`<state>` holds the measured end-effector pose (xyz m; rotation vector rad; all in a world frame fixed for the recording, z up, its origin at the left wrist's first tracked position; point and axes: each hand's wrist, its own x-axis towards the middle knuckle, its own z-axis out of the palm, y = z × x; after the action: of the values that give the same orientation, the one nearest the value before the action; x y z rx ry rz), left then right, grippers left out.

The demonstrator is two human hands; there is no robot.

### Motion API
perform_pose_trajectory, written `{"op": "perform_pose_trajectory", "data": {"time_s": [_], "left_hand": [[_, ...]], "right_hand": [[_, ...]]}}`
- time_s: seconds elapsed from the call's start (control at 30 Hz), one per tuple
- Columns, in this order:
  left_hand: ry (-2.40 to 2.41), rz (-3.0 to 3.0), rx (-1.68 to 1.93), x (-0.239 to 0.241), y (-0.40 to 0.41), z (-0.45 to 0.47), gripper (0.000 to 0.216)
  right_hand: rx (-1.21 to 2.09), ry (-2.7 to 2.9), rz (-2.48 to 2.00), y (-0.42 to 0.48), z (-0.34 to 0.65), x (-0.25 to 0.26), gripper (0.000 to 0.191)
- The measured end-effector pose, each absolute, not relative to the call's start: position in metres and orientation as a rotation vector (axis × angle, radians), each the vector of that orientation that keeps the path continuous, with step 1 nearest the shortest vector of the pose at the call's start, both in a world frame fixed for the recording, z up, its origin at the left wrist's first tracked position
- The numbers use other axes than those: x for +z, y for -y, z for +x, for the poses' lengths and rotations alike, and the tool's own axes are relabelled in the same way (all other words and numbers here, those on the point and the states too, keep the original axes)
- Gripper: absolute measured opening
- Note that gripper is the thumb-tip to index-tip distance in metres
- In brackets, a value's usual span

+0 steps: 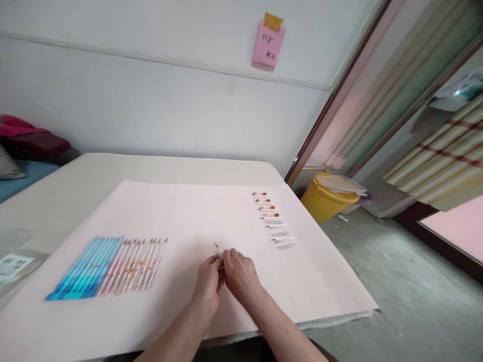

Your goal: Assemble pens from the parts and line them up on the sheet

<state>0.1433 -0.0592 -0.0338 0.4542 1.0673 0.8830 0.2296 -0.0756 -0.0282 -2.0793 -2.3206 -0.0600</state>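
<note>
Both hands meet over the pale pink sheet [181, 211] on the table. My left hand [209, 281] and my right hand [240, 274] are closed together on a thin pen refill [218, 248], whose tip sticks up to the left above the fingers. To the left lies a neat row of pen barrels [109, 267], blue ones beside pink and white ones. At the sheet's far right sits a column of small pen parts [272, 217]: short refills, tips and clear caps.
The beige table [56, 191] stands against a white wall with a pink note [268, 44] taped up. A plastic packet [13, 264] lies at the table's left edge. A yellow bucket [327, 198] stands on the floor at right.
</note>
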Motion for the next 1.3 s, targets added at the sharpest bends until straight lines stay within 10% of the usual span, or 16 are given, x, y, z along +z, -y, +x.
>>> {"op": "perform_pose_trajectory", "data": {"time_s": [0.6, 1.3], "left_hand": [[-1.009, 0.301, 1.109, -0.026, 0.014, 0.108, 0.005], [-0.996, 0.506, 1.038, -0.013, 0.025, 0.115, 0.015]], "right_hand": [[0.401, 2.047, -1.867, 0.087, 0.247, 0.000, 0.025], [0.220, 2.029, -1.902, 0.086, 0.250, -0.007, 0.028]]}}
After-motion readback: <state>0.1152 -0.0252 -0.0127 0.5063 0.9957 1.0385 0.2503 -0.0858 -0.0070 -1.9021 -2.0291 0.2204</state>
